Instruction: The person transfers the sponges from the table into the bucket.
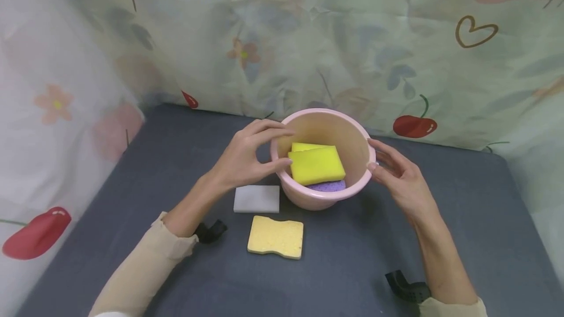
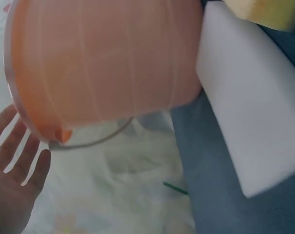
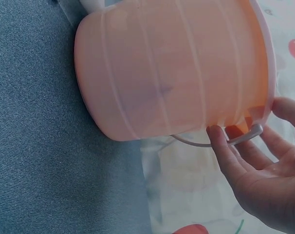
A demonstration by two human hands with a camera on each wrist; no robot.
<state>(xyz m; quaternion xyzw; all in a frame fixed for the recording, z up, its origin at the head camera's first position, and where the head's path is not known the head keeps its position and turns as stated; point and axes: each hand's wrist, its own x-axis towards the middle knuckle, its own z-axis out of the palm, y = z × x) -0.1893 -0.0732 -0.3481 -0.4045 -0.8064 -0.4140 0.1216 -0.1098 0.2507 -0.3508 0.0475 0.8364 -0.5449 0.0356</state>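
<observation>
A pink bucket stands upright on the dark tabletop. In it lie two yellow sponges, one partly over the other, with a purple sponge beneath them. My left hand is at the left side of the rim, thumb and fingers spread and reaching over it; in the left wrist view the fingers are straight, next to the handle joint. At the right side, my right hand grips the rim by the handle joint, fingers bent around there.
A white sponge lies flat at the bucket's front left. Nearer to me is a pale yellow sponge with notched sides. The bucket's thin handle hangs at the back. A printed curtain borders the table.
</observation>
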